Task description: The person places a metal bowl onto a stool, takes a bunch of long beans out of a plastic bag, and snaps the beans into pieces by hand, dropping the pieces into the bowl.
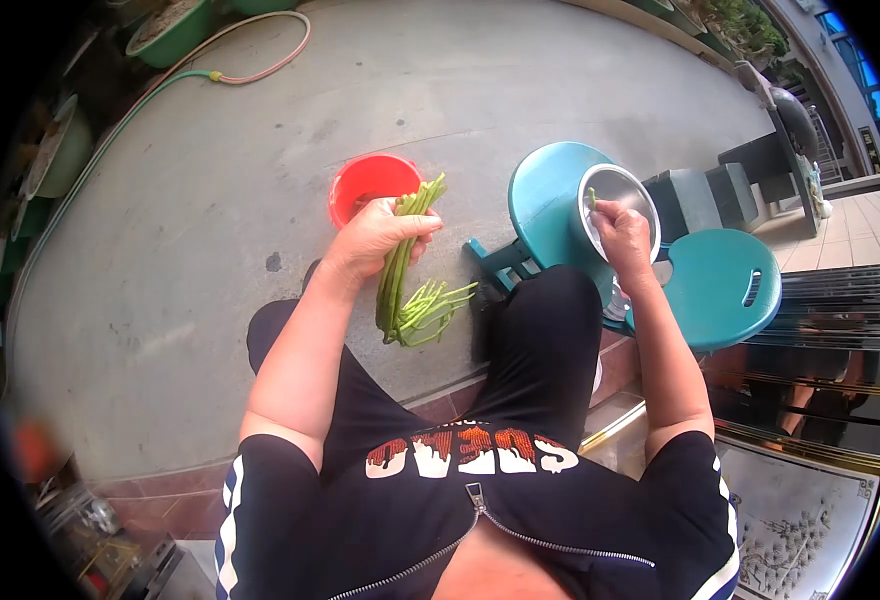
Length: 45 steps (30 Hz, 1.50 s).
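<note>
My left hand (378,238) is closed around a bunch of long green beans (396,280), which hangs down with its thin ends bent to the right. Just behind that hand stands a red bucket (360,180) on the ground, partly covered by my hand and the beans. Over a metal bowl (636,186), my right hand (622,232) pinches a short piece of green bean (592,199). The bowl rests on a teal stool (545,200); its contents are mostly hidden by my hand.
A second teal stool (710,285) with a slot in its seat stands at the right. Grey blocks (695,200) are behind it. A hose (260,77) curves over the concrete ground (210,250) at the far left, beside green planters (175,35). My knees are below the beans.
</note>
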Each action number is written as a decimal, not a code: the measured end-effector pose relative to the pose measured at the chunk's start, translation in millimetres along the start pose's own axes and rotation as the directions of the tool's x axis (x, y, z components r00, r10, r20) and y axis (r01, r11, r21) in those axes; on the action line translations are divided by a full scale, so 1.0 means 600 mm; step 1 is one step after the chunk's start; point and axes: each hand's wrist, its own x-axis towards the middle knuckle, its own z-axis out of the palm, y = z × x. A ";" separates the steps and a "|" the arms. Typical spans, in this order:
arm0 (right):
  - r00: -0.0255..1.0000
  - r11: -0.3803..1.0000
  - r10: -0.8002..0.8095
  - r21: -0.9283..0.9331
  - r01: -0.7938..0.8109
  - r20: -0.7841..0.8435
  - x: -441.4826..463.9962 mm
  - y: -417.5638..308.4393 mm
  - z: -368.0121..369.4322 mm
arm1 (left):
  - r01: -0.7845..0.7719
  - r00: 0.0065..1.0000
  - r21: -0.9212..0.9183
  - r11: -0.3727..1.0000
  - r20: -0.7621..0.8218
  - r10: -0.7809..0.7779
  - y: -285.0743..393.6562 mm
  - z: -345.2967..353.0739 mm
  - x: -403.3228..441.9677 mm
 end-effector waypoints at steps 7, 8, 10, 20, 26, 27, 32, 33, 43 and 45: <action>0.798 0.814 -0.518 -0.108 0.570 0.308 -0.048 -0.190 0.075 | -0.024 1.000 0.109 0.994 0.023 0.021 -0.033 0.009 0.024; 0.784 0.806 -0.523 -0.104 0.583 0.334 -0.051 -0.202 0.080 | -0.022 0.999 0.145 0.989 0.030 0.018 -0.034 0.008 0.025; 0.780 0.796 -0.544 -0.106 0.596 0.309 -0.049 -0.214 0.086 | 0.013 0.998 0.228 0.974 0.060 -0.027 -0.027 0.008 0.021; 0.853 0.865 -0.501 0.114 0.489 0.144 -0.044 -0.205 0.102 | -0.012 0.998 0.340 0.940 0.058 -0.008 -0.008 0.020 0.014; 0.954 0.317 0.127 0.900 -0.298 0.272 -0.011 -0.142 0.111 | -0.033 0.998 0.223 0.974 0.057 0.021 -0.016 0.013 0.023; 0.940 0.242 0.198 0.915 -0.322 0.279 -0.004 -0.131 0.110 | -0.039 0.998 0.202 0.979 0.058 0.028 -0.018 0.009 0.023; 0.874 0.403 0.012 0.798 -0.448 0.485 -0.035 -0.136 0.109 | -0.073 0.994 0.101 0.992 0.091 0.064 -0.017 0.002 0.028; 0.888 0.444 0.006 0.794 -0.414 0.460 -0.043 -0.147 0.112 | -0.078 0.994 0.095 0.992 0.088 0.070 -0.017 0.003 0.028; 0.979 0.770 -0.013 0.626 -0.120 0.205 -0.070 -0.212 0.139 | -0.133 0.990 -0.017 0.991 -0.042 0.132 -0.032 0.003 0.041; 0.982 0.799 -0.002 0.591 -0.112 0.189 -0.067 -0.220 0.145 | -0.141 0.989 -0.053 0.989 -0.050 0.138 -0.040 0.005 0.045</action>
